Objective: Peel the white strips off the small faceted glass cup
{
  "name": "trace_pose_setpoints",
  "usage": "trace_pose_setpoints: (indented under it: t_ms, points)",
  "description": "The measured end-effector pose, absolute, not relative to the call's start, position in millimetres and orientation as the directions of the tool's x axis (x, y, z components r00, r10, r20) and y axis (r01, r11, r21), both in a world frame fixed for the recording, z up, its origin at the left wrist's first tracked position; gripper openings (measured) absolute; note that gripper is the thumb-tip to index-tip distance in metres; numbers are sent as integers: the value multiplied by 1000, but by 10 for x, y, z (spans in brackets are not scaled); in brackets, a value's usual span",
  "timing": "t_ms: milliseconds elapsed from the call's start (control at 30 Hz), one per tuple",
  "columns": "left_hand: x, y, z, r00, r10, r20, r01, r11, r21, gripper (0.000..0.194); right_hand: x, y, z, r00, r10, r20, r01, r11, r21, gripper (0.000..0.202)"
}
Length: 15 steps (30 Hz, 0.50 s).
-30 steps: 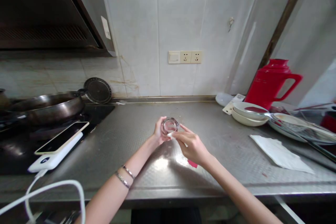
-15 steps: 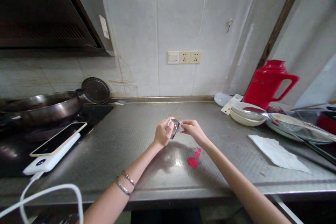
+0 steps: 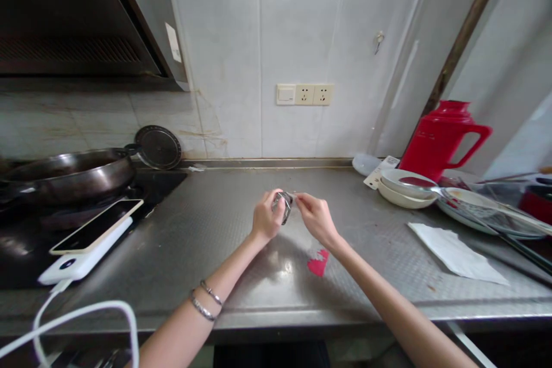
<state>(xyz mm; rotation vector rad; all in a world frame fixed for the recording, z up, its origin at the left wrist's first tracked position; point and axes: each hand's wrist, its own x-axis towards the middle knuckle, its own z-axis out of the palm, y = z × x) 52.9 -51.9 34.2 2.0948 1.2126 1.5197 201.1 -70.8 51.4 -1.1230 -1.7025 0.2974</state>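
Observation:
My left hand [image 3: 268, 218] is closed round a small dark, shiny object with pale lines across it [image 3: 285, 207], held above the steel counter. Its exact kind is not clear, and the fingers hide its left part. My right hand [image 3: 315, 215] is at the object's right edge, with thumb and fingertips pinched together. What lies in that pinch is too small to make out. Below the hands, a ragged red patch [image 3: 318, 264] shows on the counter [image 3: 241, 299].
On the left are a pan [image 3: 81, 175] on the black hob and a phone [image 3: 97, 227] on a white power bank [image 3: 81, 259]. To the right stand a red thermos jug [image 3: 435, 141], stacked bowls [image 3: 407, 198], plates with utensils, and a white paper napkin [image 3: 457, 253].
My right hand has turned and dropped slightly at the wrist, with its fingers still at the object's edge. The object in my left hand has tilted a little.

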Motion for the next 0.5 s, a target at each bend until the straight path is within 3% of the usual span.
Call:
trace_pose_setpoints:
  t_ms: [133,300,400,500]
  points:
    - [568,-524,320,66,744,665,449,-618,646,33,1988,-758,435,-141,646,750,647,634,-424,31]
    - [624,-534,289,-22,807,590,274,-563,780,33,1973,-754,363,-295,455,840,666,728,-161,44]
    - [663,-524,263,-92,879,468,87,-461,883,35,1953,-756,342,-393,356,848,643,765,-23,52]
    - [708,-508,247,-103,962,252,-148,-265,953,39,1940,-771,327,-469,301,830,615,786,62,58]
